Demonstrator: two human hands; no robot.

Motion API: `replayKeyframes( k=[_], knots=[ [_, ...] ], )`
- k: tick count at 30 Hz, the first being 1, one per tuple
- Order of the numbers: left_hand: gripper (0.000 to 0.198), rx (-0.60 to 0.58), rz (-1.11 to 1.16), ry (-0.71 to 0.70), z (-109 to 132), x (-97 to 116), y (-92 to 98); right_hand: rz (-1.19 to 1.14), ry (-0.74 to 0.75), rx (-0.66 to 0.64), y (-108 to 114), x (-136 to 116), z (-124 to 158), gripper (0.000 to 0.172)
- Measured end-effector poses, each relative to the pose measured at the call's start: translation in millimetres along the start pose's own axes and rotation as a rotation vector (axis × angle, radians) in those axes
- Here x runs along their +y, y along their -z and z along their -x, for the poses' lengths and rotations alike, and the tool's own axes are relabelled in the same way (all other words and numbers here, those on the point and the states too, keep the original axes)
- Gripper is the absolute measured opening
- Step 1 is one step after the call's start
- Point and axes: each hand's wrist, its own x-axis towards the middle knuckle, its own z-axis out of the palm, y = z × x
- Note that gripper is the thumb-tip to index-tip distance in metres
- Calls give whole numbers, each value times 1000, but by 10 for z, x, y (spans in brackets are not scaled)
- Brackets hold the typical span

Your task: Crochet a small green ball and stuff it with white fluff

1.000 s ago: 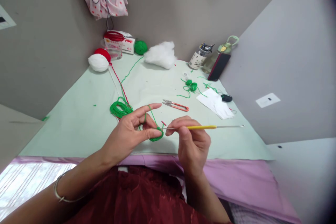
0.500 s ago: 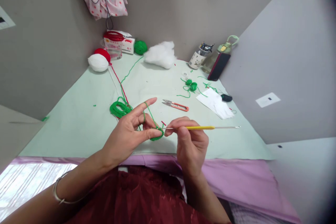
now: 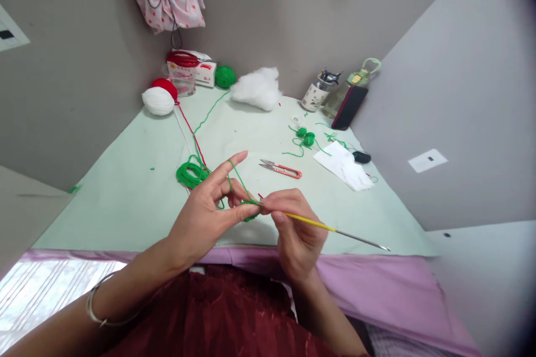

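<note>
Between the thumb and fingers of my left hand (image 3: 209,206) is a small green crochet piece (image 3: 252,215), mostly covered by the fingertips. Green working yarn (image 3: 240,179) loops over my raised left index finger and runs down to the piece. My right hand (image 3: 298,228) is closed around a crochet hook (image 3: 310,221) with a yellow handle. Its near tip meets the crochet piece, though my fingers hide the exact contact. The hook's other metal end slants down to the right. A loose green yarn coil (image 3: 191,173) lies just behind my left hand.
Orange thread snips (image 3: 280,168) lie beyond my hands. White stuffing (image 3: 256,89), a green yarn ball (image 3: 225,76) and a white yarn ball (image 3: 158,101) sit at the back. Small green pieces (image 3: 309,139), white paper (image 3: 342,165), a phone (image 3: 350,107) and a pen cup (image 3: 315,95) are right.
My right hand has shifted slightly left towards the crochet piece and tilted the hook, so its free end has dropped. The left index finger has lowered its reach a little leftward.
</note>
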Motion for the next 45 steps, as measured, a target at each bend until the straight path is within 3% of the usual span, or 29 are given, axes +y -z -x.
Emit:
replayKeyframes(
  k=[4, 8, 10, 14, 18, 23, 30, 33, 38, 45],
  knots=[
    [99, -65, 104, 72, -3, -49, 5, 99, 36, -68, 25, 78, 32, 31],
    [92, -83, 268, 104, 5, -106, -39, 455, 323, -6, 44, 168, 153, 51],
    [84, -107, 391, 170, 5, -123, -72, 482, 374, 36, 19, 187, 188, 51],
    [73, -163, 538, 304, -27, -128, -79, 258, 212, 111, -36, 116, 122, 37],
    [61, -180, 544, 289, -72, -107, 17, -8, -23, 157, 21, 3, -18, 18],
    [60, -196, 486, 263, -81, -90, 60, -347, -264, 159, 63, -14, -100, 15],
    [62, -175, 221, 87, -45, -145, -2, -213, -208, 112, -37, 34, -28, 12],
    [51, -235, 136, 55, -31, -125, 80, -314, -273, 138, -15, 46, -56, 10],
    [49, -346, 186, 73, -39, -84, 153, -481, -399, 135, 1, 15, -134, 16],
    [60, -287, 143, 52, -56, -40, 137, -540, -431, 116, -6, -28, -148, 18]
  ],
)
